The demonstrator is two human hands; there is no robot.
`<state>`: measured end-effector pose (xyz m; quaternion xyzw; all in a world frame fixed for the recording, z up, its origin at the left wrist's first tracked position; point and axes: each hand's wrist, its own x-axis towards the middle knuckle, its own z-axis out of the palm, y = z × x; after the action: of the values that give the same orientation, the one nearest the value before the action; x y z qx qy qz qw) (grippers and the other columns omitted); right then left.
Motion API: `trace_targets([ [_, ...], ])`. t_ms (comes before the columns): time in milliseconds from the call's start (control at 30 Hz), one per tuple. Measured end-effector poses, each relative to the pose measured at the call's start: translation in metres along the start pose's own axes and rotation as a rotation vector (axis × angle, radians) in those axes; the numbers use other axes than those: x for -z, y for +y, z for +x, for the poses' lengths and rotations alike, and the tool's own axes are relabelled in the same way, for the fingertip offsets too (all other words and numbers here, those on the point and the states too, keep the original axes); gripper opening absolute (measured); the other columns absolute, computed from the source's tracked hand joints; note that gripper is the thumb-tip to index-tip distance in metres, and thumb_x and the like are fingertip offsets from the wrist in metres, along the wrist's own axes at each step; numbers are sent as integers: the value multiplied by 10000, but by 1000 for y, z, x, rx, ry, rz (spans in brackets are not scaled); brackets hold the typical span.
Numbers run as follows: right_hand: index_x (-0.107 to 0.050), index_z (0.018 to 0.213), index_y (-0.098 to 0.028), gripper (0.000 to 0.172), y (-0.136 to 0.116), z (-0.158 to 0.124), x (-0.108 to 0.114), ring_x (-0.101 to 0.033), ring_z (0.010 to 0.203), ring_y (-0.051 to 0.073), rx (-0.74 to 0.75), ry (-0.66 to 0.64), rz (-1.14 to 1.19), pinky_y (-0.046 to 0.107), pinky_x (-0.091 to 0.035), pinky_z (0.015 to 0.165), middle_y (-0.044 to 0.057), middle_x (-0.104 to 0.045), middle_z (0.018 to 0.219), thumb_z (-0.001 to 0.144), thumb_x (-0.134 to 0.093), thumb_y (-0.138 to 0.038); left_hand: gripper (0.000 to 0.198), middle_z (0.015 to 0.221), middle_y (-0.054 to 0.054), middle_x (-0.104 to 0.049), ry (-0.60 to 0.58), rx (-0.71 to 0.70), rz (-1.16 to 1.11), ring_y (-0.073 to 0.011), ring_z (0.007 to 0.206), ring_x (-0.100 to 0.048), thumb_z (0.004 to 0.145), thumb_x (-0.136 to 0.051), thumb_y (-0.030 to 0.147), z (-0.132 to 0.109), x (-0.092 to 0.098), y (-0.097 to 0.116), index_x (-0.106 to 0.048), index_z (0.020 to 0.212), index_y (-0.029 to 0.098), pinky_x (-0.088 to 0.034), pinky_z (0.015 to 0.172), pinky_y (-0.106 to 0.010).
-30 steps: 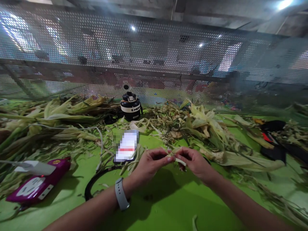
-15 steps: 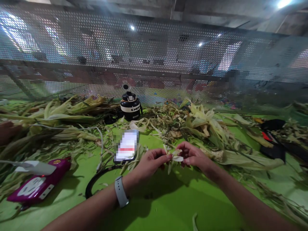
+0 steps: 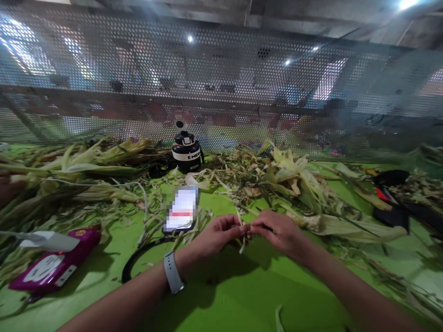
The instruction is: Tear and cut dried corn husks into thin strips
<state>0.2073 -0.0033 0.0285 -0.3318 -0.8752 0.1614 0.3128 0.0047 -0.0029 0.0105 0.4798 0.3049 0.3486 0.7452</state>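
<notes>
Thumb and fingers of my left hand (image 3: pixel 224 232) pinch a thin pale strip of corn husk (image 3: pixel 242 244), whose ends stick out above and below the fingertips. My right hand (image 3: pixel 275 229) meets it from the other side, its fingertips pressed together on the same husk strip. Most of the strip is hidden between the fingers. Just beyond both hands, a heap of corn husks (image 3: pixel 297 173) spreads to the right. Left of my left hand lies a phone (image 3: pixel 182 210) with a lit, blurred screen.
A black bottle (image 3: pixel 187 154) with its lid up stands before a perforated metal screen (image 3: pixel 221 69). On the left are a purple power strip (image 3: pixel 57 265) with a white charger (image 3: pixel 51 240), more husks (image 3: pixel 83 166) and another person's hand (image 3: pixel 10 186). Black-and-red items (image 3: pixel 391 203) lie right on the green table (image 3: pixel 249 295).
My right hand has closed in leftward against my left fingertips. The husk piece, earlier spread wide between the hands, is now pinched into a narrow strip.
</notes>
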Motion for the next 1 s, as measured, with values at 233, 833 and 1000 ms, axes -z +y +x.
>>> trace_targets([
  [233,-681,1010,-222,201,-2,0,3,-576,682,178,35,-22,-50,287,-438,617,61,-663,772,913,-532,-315,270,716,-11,-623,-74,-6,63,-94,621,-551,710,-746,375,0,5,3,-640,780,137,-424,594,-224],
  [833,-591,892,-182,270,-16,4,-17,-604,646,127,-525,64,681,253,-511,580,9,-619,795,830,-606,-444,236,776,-14,-655,169,-177,43,-141,750,-550,666,-776,365,5,3,-5,-704,775,169,-422,734,-263],
  [1000,-590,866,-173,312,-14,5,-17,-599,613,110,-551,32,778,241,-495,561,0,-617,769,793,-643,-472,200,701,-9,-636,142,-225,145,-141,709,-549,688,-757,356,5,3,0,-708,690,161,-414,703,-263],
])
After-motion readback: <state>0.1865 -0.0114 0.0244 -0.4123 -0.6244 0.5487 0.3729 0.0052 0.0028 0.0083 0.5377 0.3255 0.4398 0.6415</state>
